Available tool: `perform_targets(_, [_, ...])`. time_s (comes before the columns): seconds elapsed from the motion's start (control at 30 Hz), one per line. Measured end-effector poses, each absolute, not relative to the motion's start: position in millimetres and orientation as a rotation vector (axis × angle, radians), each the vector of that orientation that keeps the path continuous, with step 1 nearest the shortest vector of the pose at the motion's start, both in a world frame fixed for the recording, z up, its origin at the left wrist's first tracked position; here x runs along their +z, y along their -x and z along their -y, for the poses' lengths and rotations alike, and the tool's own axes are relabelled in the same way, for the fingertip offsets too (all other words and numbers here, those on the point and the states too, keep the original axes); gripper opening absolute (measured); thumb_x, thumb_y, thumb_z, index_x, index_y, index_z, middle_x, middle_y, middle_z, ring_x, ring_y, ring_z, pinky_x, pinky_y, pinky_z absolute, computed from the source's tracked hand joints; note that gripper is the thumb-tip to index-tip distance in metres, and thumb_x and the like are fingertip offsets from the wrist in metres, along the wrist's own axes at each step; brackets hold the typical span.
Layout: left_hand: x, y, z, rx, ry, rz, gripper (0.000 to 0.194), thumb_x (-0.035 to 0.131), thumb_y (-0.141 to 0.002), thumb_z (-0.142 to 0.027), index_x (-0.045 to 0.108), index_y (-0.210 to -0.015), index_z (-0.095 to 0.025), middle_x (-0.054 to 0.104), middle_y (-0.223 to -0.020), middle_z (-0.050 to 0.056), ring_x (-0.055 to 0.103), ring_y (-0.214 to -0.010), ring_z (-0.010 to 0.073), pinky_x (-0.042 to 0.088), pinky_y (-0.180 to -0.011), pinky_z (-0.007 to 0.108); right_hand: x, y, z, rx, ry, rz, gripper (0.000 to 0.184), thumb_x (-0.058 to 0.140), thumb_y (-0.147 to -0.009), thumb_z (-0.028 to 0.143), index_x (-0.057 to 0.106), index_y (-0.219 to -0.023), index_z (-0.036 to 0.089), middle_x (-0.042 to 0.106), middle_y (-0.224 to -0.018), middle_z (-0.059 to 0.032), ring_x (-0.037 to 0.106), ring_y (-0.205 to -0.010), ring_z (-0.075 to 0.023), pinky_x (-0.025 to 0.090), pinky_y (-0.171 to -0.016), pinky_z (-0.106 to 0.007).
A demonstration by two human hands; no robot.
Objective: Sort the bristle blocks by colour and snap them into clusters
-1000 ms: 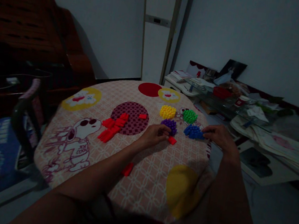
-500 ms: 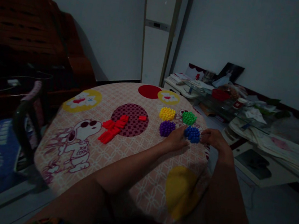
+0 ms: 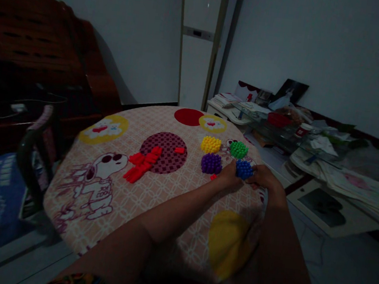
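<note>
Blue beaded cluster (image 3: 244, 170) sat right of purple beaded cluster (image 3: 211, 163); I held its opposite sides, left hand (image 3: 229, 175), right hand (image 3: 263, 177), fingers narrow.

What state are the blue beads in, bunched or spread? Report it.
Bunched: the blue beads form one compact cluster between the left hand and right hand, with none visible apart.

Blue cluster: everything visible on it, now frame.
The blue cluster is a rounded clump of many small, bead-like knobs, apparently plastic, slightly shiny. It sits near the table's right side, nearer the person than the green cluster and right of the purple one. The left hand and right hand flank it, fingers at its sides. Its underside is hidden.
</note>
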State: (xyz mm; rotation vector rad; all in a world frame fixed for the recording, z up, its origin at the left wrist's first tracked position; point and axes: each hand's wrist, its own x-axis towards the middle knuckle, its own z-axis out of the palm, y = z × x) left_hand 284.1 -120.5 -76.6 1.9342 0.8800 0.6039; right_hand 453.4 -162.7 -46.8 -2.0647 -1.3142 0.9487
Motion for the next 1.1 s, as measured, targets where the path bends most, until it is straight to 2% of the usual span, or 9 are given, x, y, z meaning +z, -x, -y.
perform_targets(0.2, [-54.7, -241.1, 139.5, 0.797, -2.134, -0.568, 0.081, 0.079, -0.067, -0.023, 0.045, -0.14, -0.015, 0.049, -0.148, 0.021, 0.045, -0.139, 0.035, 0.038, -0.114, 0.05, -39.3, -465.8, 164.8, 0.465, 2.269, 1.528, 0.044, 0.072, -0.06, 0.004, 0.073, -0.103, 0.011, 0.061, -0.044, 0.0022, 0.061, -0.043, -0.0181, 0.047, -0.048, -0.026])
perform_targets(0.27, [-42.4, -205.7, 147.0, 0.803, -2.223, -0.489, 0.069, 0.076, -0.074, -0.027, 0.051, -0.138, -0.018, 0.047, -0.152, 0.018, 0.042, -0.142, 0.0333, 0.036, -0.115, 0.05, -35.9, -467.8, 164.5, 0.25, 2.27, 1.53, 0.038, 0.068, -0.066, 0.007, 0.074, -0.104, 0.011, 0.065, -0.051, -0.0017, 0.063, -0.047, -0.0184, 0.049, -0.054, -0.028])
perform_targets(0.37, [-27.7, -141.6, 151.2, 0.7, -2.303, -0.565, 0.038, 0.066, -0.085, -0.028, 0.064, -0.123, -0.02, 0.062, -0.137, 0.012, 0.058, -0.126, 0.0268, 0.048, -0.104, 0.04, -29.4, -462.9, 165.2, 0.075, 2.195, 1.449, 0.03, 0.061, -0.075, 0.013, 0.076, -0.101, 0.011, 0.069, -0.061, -0.007, 0.065, -0.053, -0.0194, 0.051, -0.058, -0.03])
perform_targets(0.43, [-23.1, -100.5, 149.7, 0.674, -2.3, -0.769, 0.03, 0.062, -0.087, -0.025, 0.067, -0.117, -0.018, 0.07, -0.119, 0.01, 0.068, -0.103, 0.0226, 0.053, -0.089, 0.033, -26.0, -453.0, 165.6, 0.079, 2.106, 1.414, 0.028, 0.059, -0.078, 0.016, 0.076, -0.099, 0.012, 0.07, -0.063, -0.0076, 0.064, -0.053, -0.0192, 0.05, -0.056, -0.03])
perform_targets(0.53, [-24.5, -55.2, 152.3, 0.574, -2.358, -1.045, 0.024, 0.062, -0.089, -0.029, 0.069, -0.107, -0.016, 0.073, -0.1, 0.009, 0.069, -0.088, 0.0214, 0.051, -0.078, 0.031, -26.1, -427.9, 164.1, 0.281, 1.946, 1.481, 0.026, 0.059, -0.079, 0.021, 0.076, -0.098, 0.013, 0.07, -0.064, -0.0057, 0.06, -0.048, -0.0164, 0.047, -0.05, -0.028])
perform_targets(0.7, [-46.0, -43.7, 185.6, 0.257, -2.508, -0.903, 0.041, 0.076, -0.079, -0.043, 0.067, -0.111, -0.02, 0.07, -0.107, 0.009, 0.066, -0.097, 0.0246, 0.049, -0.079, 0.03, -37.5, -375.0, 159.0, 0.449, 1.809, 1.987, 0.019, 0.059, -0.082, 0.027, 0.074, -0.078, 0.016, 0.068, -0.062, -0.0039, 0.06, -0.055, -0.0157, 0.04, -0.053, -0.026])
perform_targets(0.87, [-72.9, -64.3, 195.7, 0.215, -2.617, -0.882, 0.014, 0.059, -0.087, -0.018, 0.066, -0.099, -0.019, 0.067, -0.106, 0.008, 0.064, -0.093, 0.0207, 0.048, -0.074, 0.027, -47.8, -342.7, 162.2, 0.228, 2.034, 2.312, 0.023, 0.062, -0.086, 0.034, 0.073, -0.076, 0.016, 0.072, -0.078, -0.0104, 0.064, -0.07, -0.0193, 0.033, -0.058, -0.028])
perform_targets(0.97, [-78.2, -63.1, 173.3, 0.284, -2.637, -0.988, 0.015, 0.052, -0.089, -0.013, 0.066, -0.089, -0.017, 0.067, -0.097, 0.009, 0.063, -0.086, 0.0199, 0.047, -0.071, 0.028, -53.5, -333.7, 167.7, 0.102, 2.021, 2.408, 0.02, 0.065, -0.086, 0.034, 0.071, -0.083, 0.015, 0.072, -0.086, -0.013, 0.064, -0.077, -0.0215, 0.032, -0.06, -0.028])
perform_targets(1.1, [-70.7, -46.8, 129.4, 0.372, -2.647, -1.186, 0.017, 0.051, -0.086, -0.009, 0.067, -0.082, -0.014, 0.068, -0.09, 0.012, 0.062, -0.084, 0.0219, 0.047, -0.077, 0.032, -59.6, -315.4, 174.2, 0.319, 1.721, 2.453, 0.021, 0.066, -0.085, 0.035, 0.068, -0.075, 0.017, 0.068, -0.072, -0.0061, 0.059, -0.066, -0.017, 0.031, -0.058, -0.027])
